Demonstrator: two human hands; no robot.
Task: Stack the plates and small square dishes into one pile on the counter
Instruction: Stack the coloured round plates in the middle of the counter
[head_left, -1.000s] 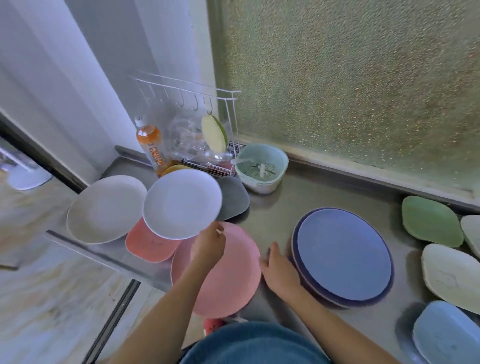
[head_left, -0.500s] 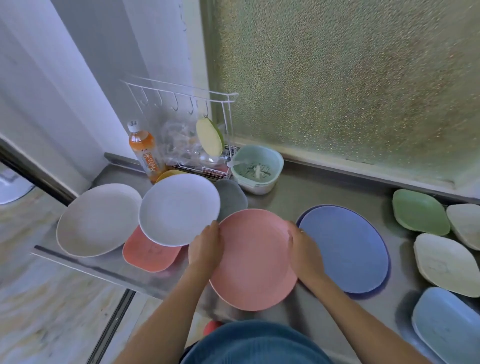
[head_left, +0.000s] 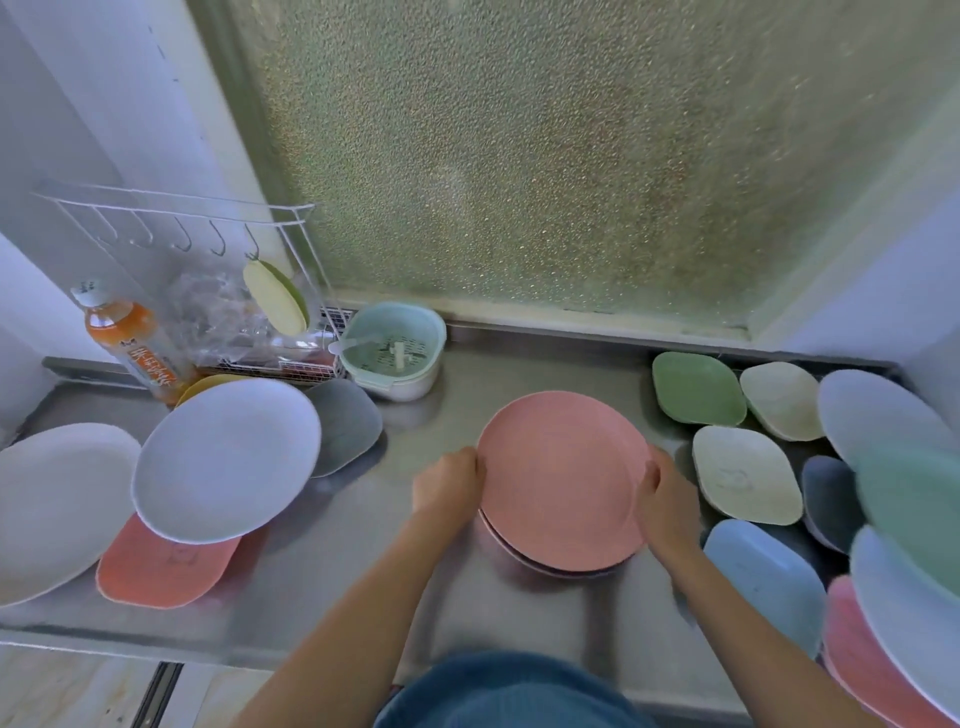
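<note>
Steel counter (head_left: 363, 551) is lying bare left of the pink plate (head_left: 561, 478); cream dish (head_left: 745, 475) is crowding its right. Left hand (head_left: 449, 486) and right hand (head_left: 667, 506) are gripping opposite rims, plate face-up.

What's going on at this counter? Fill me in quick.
A person is stacking dishes. Both hands, left hand and right hand, grip the rim of a pink round plate, held over another plate whose edge peeks out beneath it on the steel counter. More plates lie waiting on the left, such as the white plate, and small square dishes on the right, like the green dish.
</note>
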